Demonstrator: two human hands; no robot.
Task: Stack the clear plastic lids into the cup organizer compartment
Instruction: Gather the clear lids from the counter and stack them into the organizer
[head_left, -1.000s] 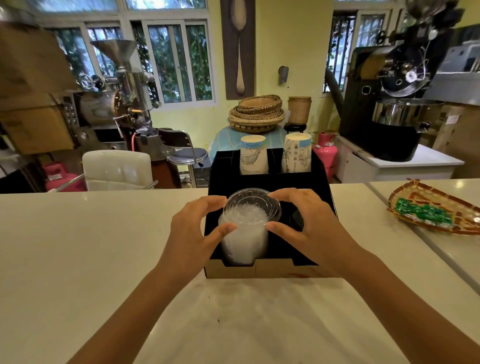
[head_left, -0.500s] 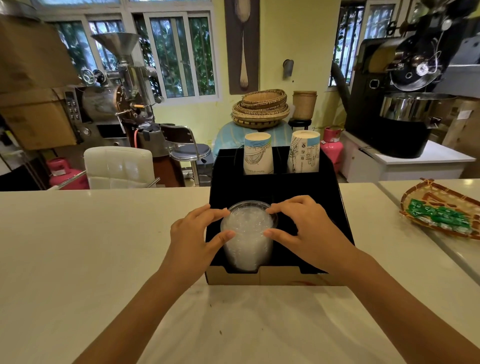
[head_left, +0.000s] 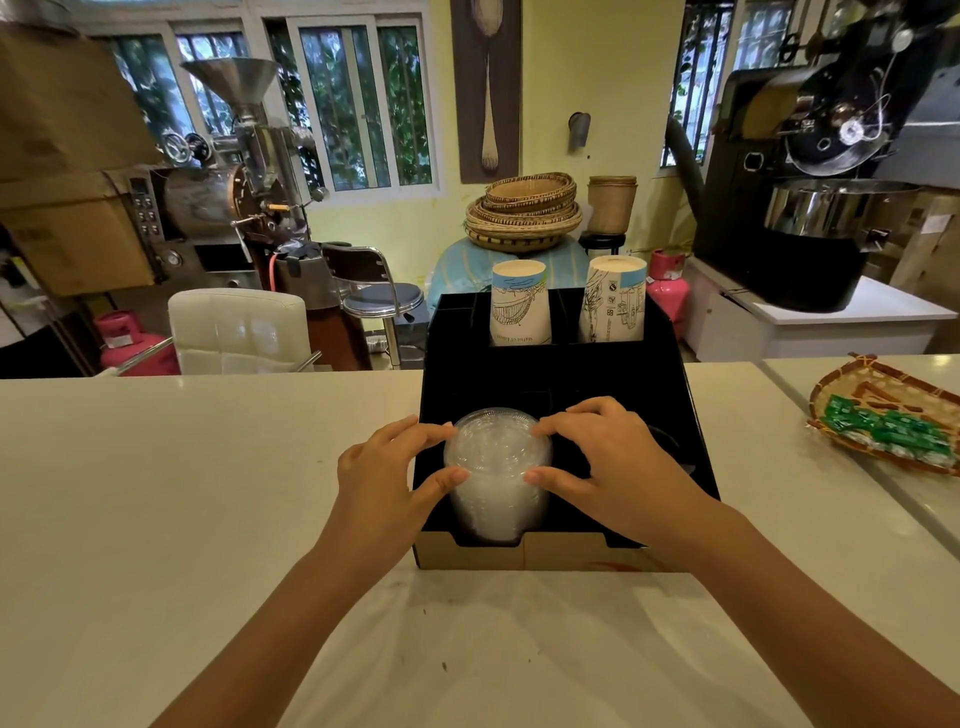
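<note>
Inside organizer (head_left: 566, 374), lids (head_left: 496, 467) now lower btwn both hands (head_left: 618, 467).

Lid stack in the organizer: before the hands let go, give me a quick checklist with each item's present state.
1. Lid stack inside the front left compartment of the organizer: ok.
2. Left hand and right hand gripping the stack on opposite sides: ok.
3. Stack upright, top lid level: ok, as far as this view shows.
4. Stack bottom seated on the compartment floor: cannot tell, hidden by the front wall.
5. Paper cups in the rear compartments clear of the hands: ok.
6. Neighbouring front compartment's contents: cannot tell, right hand covers it.
</note>
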